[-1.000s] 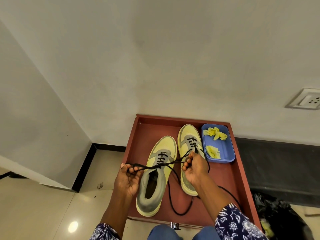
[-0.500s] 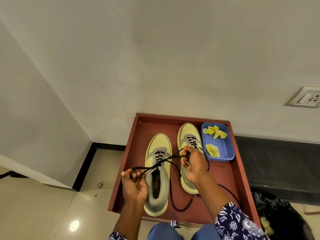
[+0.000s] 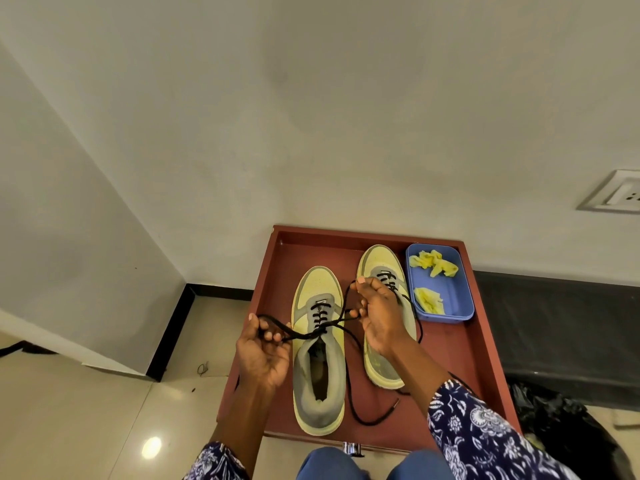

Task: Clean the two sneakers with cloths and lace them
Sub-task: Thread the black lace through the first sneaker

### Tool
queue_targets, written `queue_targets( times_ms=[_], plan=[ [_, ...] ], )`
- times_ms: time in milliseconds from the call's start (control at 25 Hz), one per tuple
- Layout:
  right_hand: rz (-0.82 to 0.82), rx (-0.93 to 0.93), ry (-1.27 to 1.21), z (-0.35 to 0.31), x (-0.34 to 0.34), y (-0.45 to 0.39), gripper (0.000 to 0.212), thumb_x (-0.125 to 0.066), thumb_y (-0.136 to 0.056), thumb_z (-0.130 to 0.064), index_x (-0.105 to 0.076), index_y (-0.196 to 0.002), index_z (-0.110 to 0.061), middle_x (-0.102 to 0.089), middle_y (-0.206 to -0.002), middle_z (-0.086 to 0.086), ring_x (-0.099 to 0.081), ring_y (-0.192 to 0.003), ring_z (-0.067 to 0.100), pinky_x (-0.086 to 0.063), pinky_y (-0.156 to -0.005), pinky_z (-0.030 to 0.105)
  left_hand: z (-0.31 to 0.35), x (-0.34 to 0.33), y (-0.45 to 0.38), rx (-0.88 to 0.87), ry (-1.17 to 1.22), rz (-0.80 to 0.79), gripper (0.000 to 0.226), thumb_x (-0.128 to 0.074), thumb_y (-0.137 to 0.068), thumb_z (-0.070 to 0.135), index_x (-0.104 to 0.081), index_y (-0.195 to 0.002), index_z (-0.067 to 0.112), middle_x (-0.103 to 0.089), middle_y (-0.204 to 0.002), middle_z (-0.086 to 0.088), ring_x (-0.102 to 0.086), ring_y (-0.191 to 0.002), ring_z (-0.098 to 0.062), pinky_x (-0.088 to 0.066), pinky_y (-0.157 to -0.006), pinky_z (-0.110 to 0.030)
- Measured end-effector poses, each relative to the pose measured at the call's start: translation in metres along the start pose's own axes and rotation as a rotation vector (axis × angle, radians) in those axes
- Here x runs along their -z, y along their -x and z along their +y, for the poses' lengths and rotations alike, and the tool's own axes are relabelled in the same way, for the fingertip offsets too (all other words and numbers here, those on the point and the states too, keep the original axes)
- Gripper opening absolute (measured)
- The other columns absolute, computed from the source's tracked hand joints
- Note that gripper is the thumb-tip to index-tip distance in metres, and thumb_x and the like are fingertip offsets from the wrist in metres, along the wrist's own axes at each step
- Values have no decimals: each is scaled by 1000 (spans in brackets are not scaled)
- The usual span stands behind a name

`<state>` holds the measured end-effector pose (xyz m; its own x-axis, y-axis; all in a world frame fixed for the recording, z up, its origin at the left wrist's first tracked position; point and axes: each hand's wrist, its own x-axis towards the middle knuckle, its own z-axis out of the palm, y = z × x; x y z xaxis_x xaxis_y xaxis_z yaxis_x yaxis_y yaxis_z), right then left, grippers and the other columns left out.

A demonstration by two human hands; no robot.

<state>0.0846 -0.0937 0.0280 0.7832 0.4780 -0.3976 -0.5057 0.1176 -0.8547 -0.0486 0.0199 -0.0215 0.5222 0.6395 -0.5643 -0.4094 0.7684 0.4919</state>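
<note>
Seated over a red tray (image 3: 478, 341) against a pale wall (image 3: 311, 116), lacing under way. Left sneaker (image 3: 320, 358) at the tray's middle, black lace (image 3: 320, 315) threaded through most eyelets, its two ends drawn out sideways. Left hand (image 3: 263, 355) curled round one end, right hand (image 3: 377, 317) pinching the other just above the right sneaker (image 3: 381, 268). That second shoe apparently laced too, though half hidden behind the hand. Tying the ends likely the main step left. Cleaning seemingly over: two crumpled yellow cloths (image 3: 433, 265) lying in a blue tub (image 3: 464, 303) touching the right sneaker's side. Loose lace tail trailing across the tray floor, liable to snag. Socket (image 3: 613, 197) on the wall at right, black bag (image 3: 561, 424) on the floor by the tray.
</note>
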Motion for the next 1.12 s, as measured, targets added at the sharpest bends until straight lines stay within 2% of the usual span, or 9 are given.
queue_targets(
  times_ms=[80, 240, 320, 400, 560, 720, 920, 1000, 1120],
  plan=[
    [-29, 26, 87, 1, 0, -5, 26, -46, -96, -12, -53, -71, -16, -44, -67, 0, -34, -40, 1, -33, -43, 18, 1, 0, -1, 23, -18, -5, 44, -40, -95, 34, -48, -56, 16, -38, -40, 4, -38, -38, -10, -37, -57, -25],
    [-78, 87, 270, 7, 4, -16, 29, -47, -96, -15, -53, -68, -19, -41, -64, -1, -33, -49, 4, -32, -47, 19, 2, 3, -1, 40, -13, -29, 50, -39, -95, 30, -50, -48, 17, -38, -40, 3, -38, -37, -10, -40, -45, -18],
    [-80, 185, 483, 13, 8, -19, 26, -47, -96, -19, -53, -70, -19, -44, -64, -2, -37, -58, 8, -36, -55, 21, 2, 3, -2, 41, -14, -25, 50, -39, -95, 29, -49, -48, 16, -37, -40, 3, -37, -37, -11, -42, -44, -17],
    [-89, 286, 664, 17, 8, -21, 22, -47, -96, -20, -52, -75, -16, -46, -65, -3, -39, -61, 8, -37, -58, 17, 2, 3, -3, 37, -9, -9, 46, -39, -96, 29, -48, -53, 15, -36, -40, 3, -37, -36, -11, -43, -44, -17],
    [-81, 395, 793, 16, 4, -25, 33, -47, -96, -16, -39, -65, -27, -42, -60, -11, -36, -56, 2, -34, -54, 13, 0, 2, 1, 21, 2, 33, 40, -36, -98, 28, -42, -61, 13, -34, -38, 3, -34, -34, -10, -41, -42, -18],
    [-88, 368, 794, 17, 7, -33, 35, -46, -96, -16, -37, -64, -28, -42, -61, -11, -36, -57, 4, -34, -58, 21, 0, -3, 7, 4, -25, 69, 38, -35, -99, 25, -41, -63, 13, -34, -37, 4, -33, -32, -9, -39, -42, -18],
    [-71, 329, 808, 16, 10, -36, 31, -45, -97, -18, -42, -69, -31, -45, -65, -8, -40, -60, 5, -37, -60, 21, 2, -6, 9, -6, -46, 96, 36, -36, -99, 24, -42, -65, 13, -36, -37, 5, -33, -31, -8, -39, -43, -20],
    [-60, 298, 808, 17, 14, -36, 27, -43, -97, -21, -44, -71, -30, -46, -66, -6, -43, -62, 9, -43, -63, 29, 2, -4, 10, -23, -75, 76, 35, -36, -98, 22, -43, -65, 13, -37, -39, 4, -34, -33, -8, -41, -46, -23],
    [-90, 263, 946, 13, 19, -35, 14, -42, -97, -21, -51, -87, -17, -51, -68, -3, -52, -69, 19, -46, -67, 34, 2, 6, 13, -56, -220, 24, 30, -41, -96, 20, -47, -68, 13, -46, -46, 3, -45, -43, -9, -49, -53, -26]
  ],
)
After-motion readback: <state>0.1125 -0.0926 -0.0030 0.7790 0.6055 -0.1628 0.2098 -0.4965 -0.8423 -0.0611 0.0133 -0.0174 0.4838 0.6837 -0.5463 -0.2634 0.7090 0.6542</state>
